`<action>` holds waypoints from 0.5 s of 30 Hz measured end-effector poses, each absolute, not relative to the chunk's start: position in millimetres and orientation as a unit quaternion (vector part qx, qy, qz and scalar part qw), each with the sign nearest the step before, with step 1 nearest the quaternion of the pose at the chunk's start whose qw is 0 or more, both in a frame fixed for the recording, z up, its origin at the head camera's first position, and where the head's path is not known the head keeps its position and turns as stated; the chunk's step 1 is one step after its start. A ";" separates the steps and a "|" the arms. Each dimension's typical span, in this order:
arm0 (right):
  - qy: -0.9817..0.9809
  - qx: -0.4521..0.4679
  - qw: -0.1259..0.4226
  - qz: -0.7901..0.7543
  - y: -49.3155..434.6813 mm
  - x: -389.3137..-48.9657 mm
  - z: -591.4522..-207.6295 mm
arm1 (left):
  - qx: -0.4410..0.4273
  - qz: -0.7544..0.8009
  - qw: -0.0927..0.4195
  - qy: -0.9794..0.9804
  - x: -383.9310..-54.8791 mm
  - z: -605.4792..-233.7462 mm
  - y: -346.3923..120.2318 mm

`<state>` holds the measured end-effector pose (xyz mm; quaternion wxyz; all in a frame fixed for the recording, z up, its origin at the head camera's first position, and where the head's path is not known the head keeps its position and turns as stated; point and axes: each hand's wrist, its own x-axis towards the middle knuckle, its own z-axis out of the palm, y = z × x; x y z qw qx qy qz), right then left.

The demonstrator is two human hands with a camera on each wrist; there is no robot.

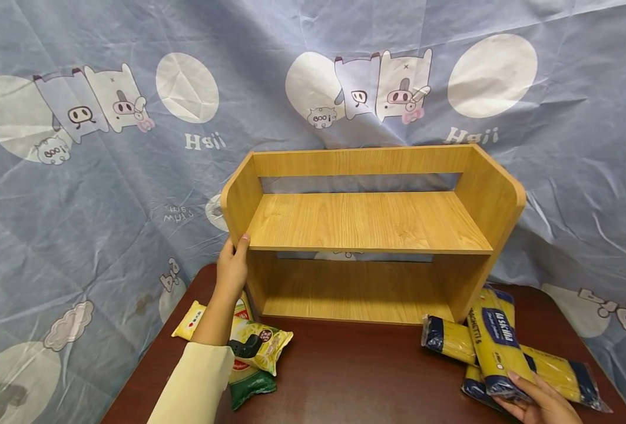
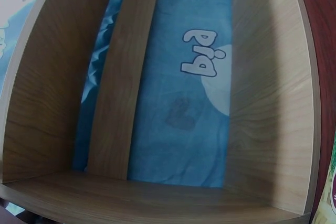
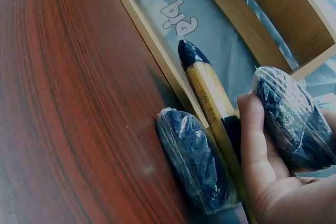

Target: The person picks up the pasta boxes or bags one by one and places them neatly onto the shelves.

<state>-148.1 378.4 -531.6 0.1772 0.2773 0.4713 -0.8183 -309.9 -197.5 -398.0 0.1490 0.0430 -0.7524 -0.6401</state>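
Showed an upright 2-tier wooden shelf (image 1: 371, 222); included, near its right end, a yellow-and-navy spaghetti packet (image 1: 498, 341), held by 1 end above 2 similar packets (image 1: 556, 372).

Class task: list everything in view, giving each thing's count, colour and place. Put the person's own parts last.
table: one, reddish brown, beneath the goods
shelf: one, light wood, two-level, standing on the table
spaghetti packs: at least three, yellow and navy, overlapping at the right
yellow bag: at least one, mostly yellow, at the left, partly hidden
green-ended bag: one, partly green, overlapping the yellow bag
patterned cloth: count unclear, blue-grey, behind the table
sleeve: one, cream, left arm
left grip: one, bare, holding the shelf's left side
right grip: one, bare, holding the uppermost pack
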 end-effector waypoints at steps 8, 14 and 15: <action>0.476 0.264 0.179 -0.819 380.0 -146.3 -536.1 | 0.045 -0.642 0.140 -0.752 -306.0 -396.0 -196.7; 0.464 0.261 0.177 -0.828 379.4 -143.2 -534.2 | 0.044 -0.636 0.150 -0.756 -307.9 -399.2 -197.0; 0.461 0.260 0.178 -0.830 379.3 -142.5 -533.6 | 0.046 -0.635 0.152 -0.756 -308.0 -399.2 -196.9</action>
